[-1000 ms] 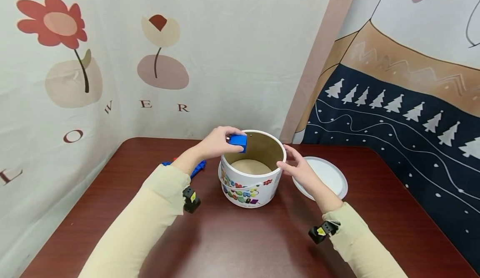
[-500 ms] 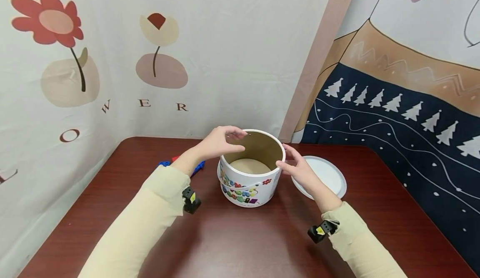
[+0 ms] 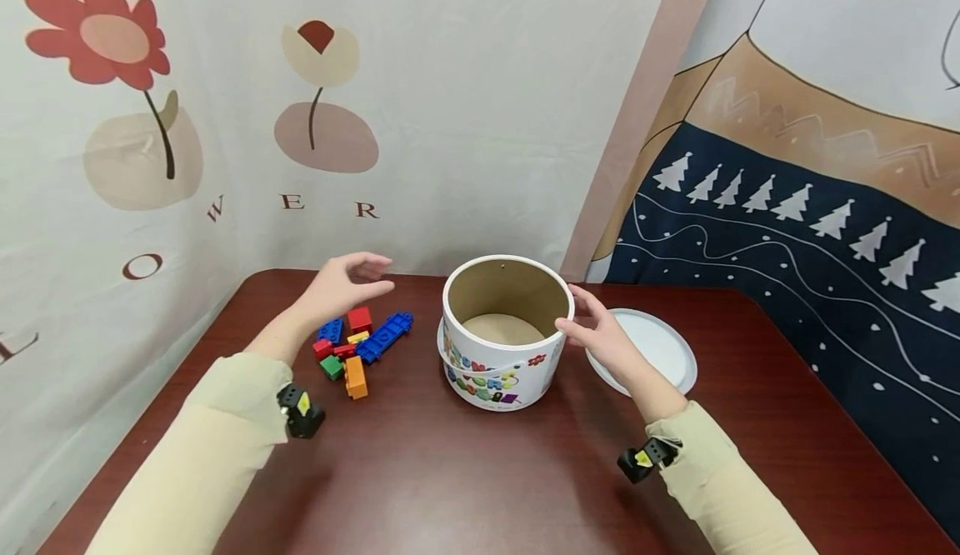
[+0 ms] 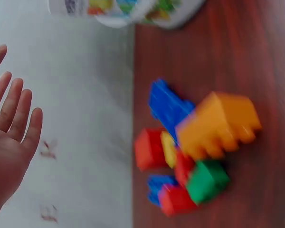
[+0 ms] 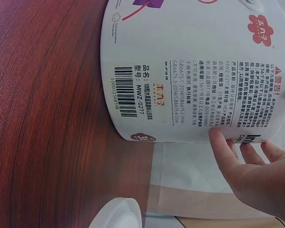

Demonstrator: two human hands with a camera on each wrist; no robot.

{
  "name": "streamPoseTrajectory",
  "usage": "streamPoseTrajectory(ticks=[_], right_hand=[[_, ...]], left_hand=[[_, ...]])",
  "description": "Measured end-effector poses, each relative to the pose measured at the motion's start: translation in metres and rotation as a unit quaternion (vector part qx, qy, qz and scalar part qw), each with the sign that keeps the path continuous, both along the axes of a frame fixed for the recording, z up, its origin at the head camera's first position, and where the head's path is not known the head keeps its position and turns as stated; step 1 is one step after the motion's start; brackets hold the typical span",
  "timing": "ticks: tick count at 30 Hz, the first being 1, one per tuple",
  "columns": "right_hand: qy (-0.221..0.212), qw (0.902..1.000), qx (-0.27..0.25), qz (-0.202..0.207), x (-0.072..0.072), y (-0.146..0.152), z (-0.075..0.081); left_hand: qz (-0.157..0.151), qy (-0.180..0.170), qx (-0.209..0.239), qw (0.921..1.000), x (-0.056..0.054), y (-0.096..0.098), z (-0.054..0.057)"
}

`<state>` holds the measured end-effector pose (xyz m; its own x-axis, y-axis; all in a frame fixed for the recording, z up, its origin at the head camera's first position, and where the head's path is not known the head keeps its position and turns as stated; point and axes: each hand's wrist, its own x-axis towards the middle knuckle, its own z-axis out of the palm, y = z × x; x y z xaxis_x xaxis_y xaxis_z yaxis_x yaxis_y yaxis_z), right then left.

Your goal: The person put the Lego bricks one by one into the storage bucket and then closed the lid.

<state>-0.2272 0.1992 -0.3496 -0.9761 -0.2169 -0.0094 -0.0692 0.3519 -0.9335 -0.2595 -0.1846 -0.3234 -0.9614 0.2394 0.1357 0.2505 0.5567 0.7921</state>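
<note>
My left hand (image 3: 341, 284) is raised above the far left of the table, its fingers loosely extended and holding nothing. Beneath and beside it lies a small heap of building blocks: a long blue piece (image 3: 384, 337), an orange block (image 3: 356, 377), a green block (image 3: 332, 367), a red block (image 3: 360, 319) and smaller ones. A white round bucket (image 3: 498, 372) with colourful print stands upright at mid-table. My right hand (image 3: 603, 338) holds its right side, with the thumb at the rim and the fingers against the outer wall. Part of the bucket's inner floor is hidden by its near wall.
A white round lid (image 3: 654, 348) lies on the table right of the bucket, partly behind my right forearm. The brown table (image 3: 480, 480) ends close behind the bucket at a printed cloth backdrop (image 3: 465, 122).
My left hand let go of a blue block over the bucket, then moved left toward the heap, which now shows fully. The block is out of sight. My right hand stays on the bucket.
</note>
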Motion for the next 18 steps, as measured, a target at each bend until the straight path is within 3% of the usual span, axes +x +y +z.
streamPoseTrajectory(ticks=[8, 18], right_hand=[[-0.001, 1.0000, 0.000, 0.001, -0.001, 0.000, -0.001], [0.002, 1.0000, -0.003, 0.005, 0.000, 0.000, 0.000]], left_hand=[[0.059, -0.018, -0.031, 0.9976, 0.014, -0.042, -0.038], [0.094, -0.047, -0.030, 0.9941, 0.027, -0.068, -0.077]])
